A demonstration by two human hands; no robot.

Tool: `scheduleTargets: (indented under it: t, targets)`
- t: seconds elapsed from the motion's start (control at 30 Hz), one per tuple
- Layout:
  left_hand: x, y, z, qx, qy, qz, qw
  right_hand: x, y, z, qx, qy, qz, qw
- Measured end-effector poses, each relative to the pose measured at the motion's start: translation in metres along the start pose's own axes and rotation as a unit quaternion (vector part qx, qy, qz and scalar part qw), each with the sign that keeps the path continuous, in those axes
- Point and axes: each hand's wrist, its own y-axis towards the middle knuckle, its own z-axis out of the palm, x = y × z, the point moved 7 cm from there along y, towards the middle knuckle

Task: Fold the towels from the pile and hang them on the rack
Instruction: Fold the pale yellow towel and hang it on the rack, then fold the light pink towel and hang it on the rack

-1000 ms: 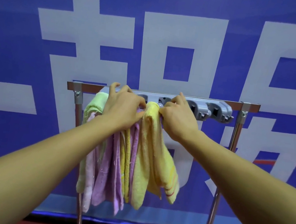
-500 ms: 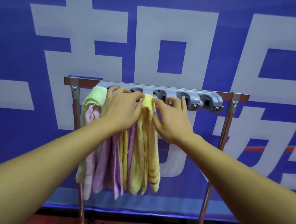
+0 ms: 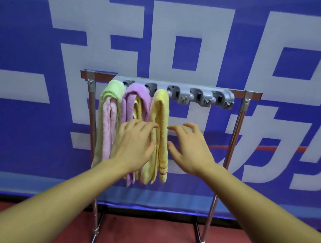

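On the rack (image 3: 235, 132), where the right half of the clip bar (image 3: 201, 95) is left free, the soft, light yellow towel (image 3: 160, 111) is hung near the left end, best taken at its folded top, and is flanked by the left hand (image 3: 133, 144) and right hand (image 3: 191, 146), fingers spread, nothing gripped.

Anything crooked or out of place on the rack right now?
Nothing fallen or damaged. The towels bunch at the left end of the grey plastic hook rail: green terry towel over pink towel, purple towel over another, then yellow terry towel.
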Motion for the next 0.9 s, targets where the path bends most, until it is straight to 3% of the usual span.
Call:
scheduleTargets:
  t: [0.17,0.47,0.9]
  targets:
    - [0.005,-0.056,0.031,0.112,-0.036,-0.066,0.991,-0.001,-0.046,0.032,0.052,-0.002,0.008,0.999]
    - [0.011,-0.160,0.095,0.168,-0.085,-0.120,0.975,-0.006,-0.142,0.130,0.181,0.032,0.040,0.982]
    - [0.046,-0.336,0.213,0.316,-0.102,-0.253,0.909,-0.031,-0.271,0.277,0.339,0.117,0.172,0.918]
